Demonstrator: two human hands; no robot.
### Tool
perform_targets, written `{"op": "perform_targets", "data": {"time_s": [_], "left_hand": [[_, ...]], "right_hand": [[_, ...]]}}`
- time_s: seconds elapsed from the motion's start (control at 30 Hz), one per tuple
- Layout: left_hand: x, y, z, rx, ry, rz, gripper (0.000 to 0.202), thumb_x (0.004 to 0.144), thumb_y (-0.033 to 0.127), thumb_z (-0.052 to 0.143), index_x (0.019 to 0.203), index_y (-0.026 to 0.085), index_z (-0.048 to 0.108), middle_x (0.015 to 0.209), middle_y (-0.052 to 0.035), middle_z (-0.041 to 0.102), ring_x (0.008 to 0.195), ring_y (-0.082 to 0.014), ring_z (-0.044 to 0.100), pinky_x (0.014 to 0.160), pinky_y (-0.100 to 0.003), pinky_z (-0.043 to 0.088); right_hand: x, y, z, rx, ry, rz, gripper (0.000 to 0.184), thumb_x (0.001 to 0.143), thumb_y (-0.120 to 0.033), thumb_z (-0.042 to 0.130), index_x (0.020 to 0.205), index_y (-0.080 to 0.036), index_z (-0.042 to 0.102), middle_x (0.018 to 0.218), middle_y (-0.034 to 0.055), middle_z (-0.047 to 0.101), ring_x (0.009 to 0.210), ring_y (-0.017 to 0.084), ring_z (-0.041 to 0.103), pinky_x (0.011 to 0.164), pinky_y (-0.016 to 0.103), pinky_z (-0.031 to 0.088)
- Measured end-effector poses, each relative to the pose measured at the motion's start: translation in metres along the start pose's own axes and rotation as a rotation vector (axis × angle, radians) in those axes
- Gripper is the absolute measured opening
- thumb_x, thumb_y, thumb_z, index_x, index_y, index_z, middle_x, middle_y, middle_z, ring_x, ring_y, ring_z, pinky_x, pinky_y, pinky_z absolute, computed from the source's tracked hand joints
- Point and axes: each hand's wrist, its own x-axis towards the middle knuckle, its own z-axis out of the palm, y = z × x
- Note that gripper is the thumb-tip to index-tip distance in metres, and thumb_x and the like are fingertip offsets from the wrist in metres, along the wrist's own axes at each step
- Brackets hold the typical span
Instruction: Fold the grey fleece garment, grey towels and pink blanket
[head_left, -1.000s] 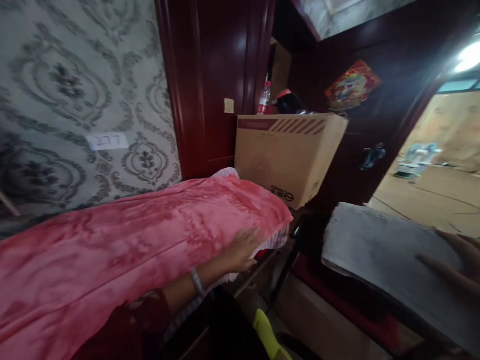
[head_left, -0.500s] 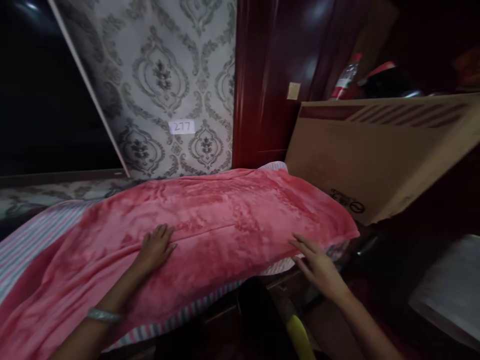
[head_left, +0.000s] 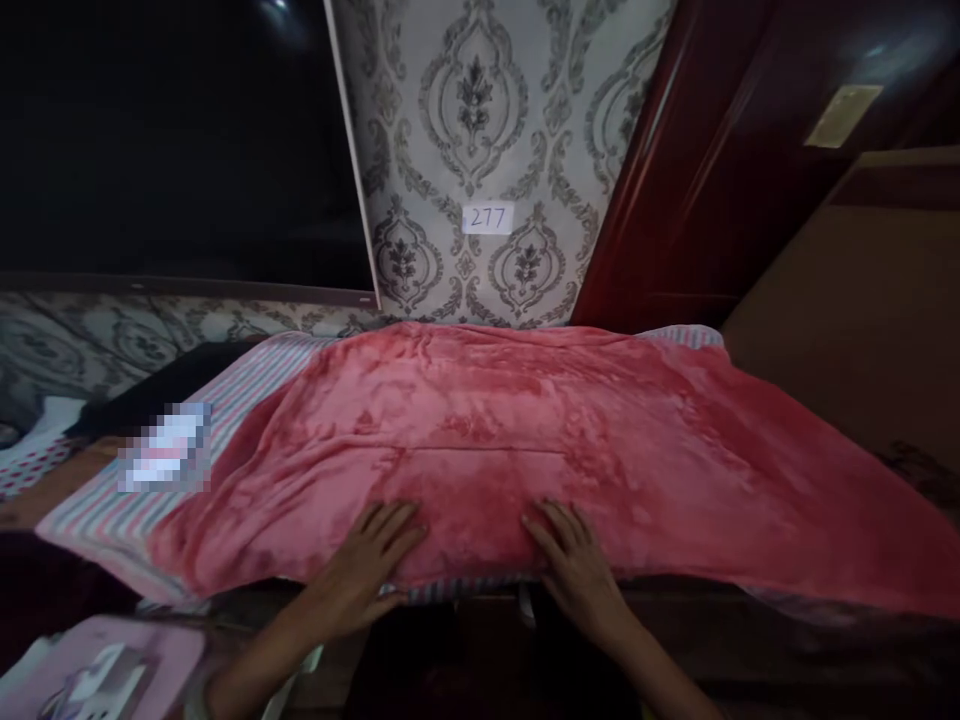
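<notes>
Wallpaper (head_left: 474,100) rose behind the pink blanket (head_left: 480,420), which lay spread over a striped cloth (head_left: 259,385). Left hand (head_left: 367,560) and right hand (head_left: 579,575) rested apart on its near edge, both loosely open, clutching nothing. Beyond were a label (head_left: 487,217) reading 277, a TV (head_left: 172,150) leftward and a box (head_left: 862,310) rightward.

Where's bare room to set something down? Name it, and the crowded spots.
Free: the middle of the pink blanket, from the left hand and right hand back to the patterned wall; its stretch between right hand and carton. Crowded: mid-front edge, under both hands, and the striped cloth at left, holding a pixelated item.
</notes>
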Motion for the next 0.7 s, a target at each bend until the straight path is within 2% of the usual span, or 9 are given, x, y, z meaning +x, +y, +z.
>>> {"op": "perform_targets", "data": {"time_s": [0.13, 0.27, 0.37, 0.47, 0.53, 0.6, 0.7], "left_hand": [[0.001, 0.015, 0.012, 0.037, -0.040, -0.080, 0.070, 0.084, 0.015, 0.053, 0.152, 0.026, 0.038, 0.152, -0.0110, 0.046, 0.140, -0.0286, 0.039, 0.117, -0.053, 0.026], [0.002, 0.015, 0.009, -0.053, -0.015, -0.065, 0.071, 0.080, 0.017, 0.053, 0.150, 0.021, 0.041, 0.151, -0.0135, 0.048, 0.142, -0.0312, 0.037, 0.117, -0.057, 0.029], [0.002, 0.017, -0.005, -0.116, 0.037, -0.074, 0.054, 0.084, 0.013, 0.046, 0.136, 0.021, 0.057, 0.138, -0.0124, 0.060, 0.132, -0.0265, 0.051, 0.113, -0.051, 0.040], [0.007, 0.021, -0.025, -0.168, 0.100, -0.131, 0.046, 0.084, 0.008, 0.040, 0.121, 0.018, 0.065, 0.117, -0.0123, 0.070, 0.113, -0.0227, 0.063, 0.101, -0.042, 0.051], [0.011, 0.024, -0.039, -0.197, 0.132, -0.133, 0.043, 0.084, 0.008, 0.039, 0.116, 0.017, 0.066, 0.107, -0.0115, 0.072, 0.103, -0.0218, 0.066, 0.093, -0.039, 0.055], [0.012, 0.025, -0.050, -0.213, 0.115, -0.132, 0.042, 0.083, 0.008, 0.040, 0.114, 0.018, 0.066, 0.102, -0.0100, 0.072, 0.097, -0.0209, 0.067, 0.088, -0.036, 0.056], [0.007, 0.030, -0.057, -0.195, 0.056, -0.118, 0.046, 0.081, 0.007, 0.042, 0.119, 0.021, 0.064, 0.104, -0.0088, 0.072, 0.100, -0.0212, 0.066, 0.093, -0.037, 0.054]], "right_hand": [[-0.007, 0.000, 0.005, -0.031, 0.072, -0.026, 0.082, 0.078, -0.002, 0.049, 0.155, -0.025, 0.031, 0.145, 0.0132, 0.047, 0.139, 0.028, 0.038, 0.115, 0.056, 0.032], [-0.014, -0.013, 0.002, -0.036, 0.040, -0.047, 0.081, 0.081, -0.008, 0.053, 0.156, -0.028, 0.031, 0.150, 0.0124, 0.044, 0.141, 0.030, 0.035, 0.117, 0.061, 0.024], [-0.017, -0.027, 0.005, -0.011, 0.011, 0.001, 0.085, 0.076, -0.007, 0.055, 0.155, -0.029, 0.033, 0.152, 0.0116, 0.043, 0.142, 0.034, 0.033, 0.116, 0.067, 0.020], [-0.014, -0.031, 0.006, 0.031, 0.111, 0.061, 0.086, 0.073, 0.000, 0.047, 0.153, -0.030, 0.036, 0.145, 0.0119, 0.051, 0.135, 0.032, 0.044, 0.112, 0.066, 0.031], [-0.010, -0.026, 0.000, 0.088, 0.202, 0.043, 0.082, 0.075, 0.002, 0.042, 0.151, -0.030, 0.040, 0.133, 0.0111, 0.060, 0.124, 0.029, 0.054, 0.105, 0.058, 0.045], [-0.008, -0.020, -0.014, 0.159, 0.268, -0.012, 0.078, 0.078, 0.003, 0.036, 0.149, -0.030, 0.044, 0.120, 0.0095, 0.067, 0.112, 0.025, 0.062, 0.095, 0.048, 0.055], [-0.010, -0.015, -0.038, 0.206, 0.286, -0.088, 0.071, 0.081, 0.002, 0.034, 0.142, -0.027, 0.053, 0.110, 0.0083, 0.071, 0.103, 0.023, 0.067, 0.090, 0.044, 0.058]]}}
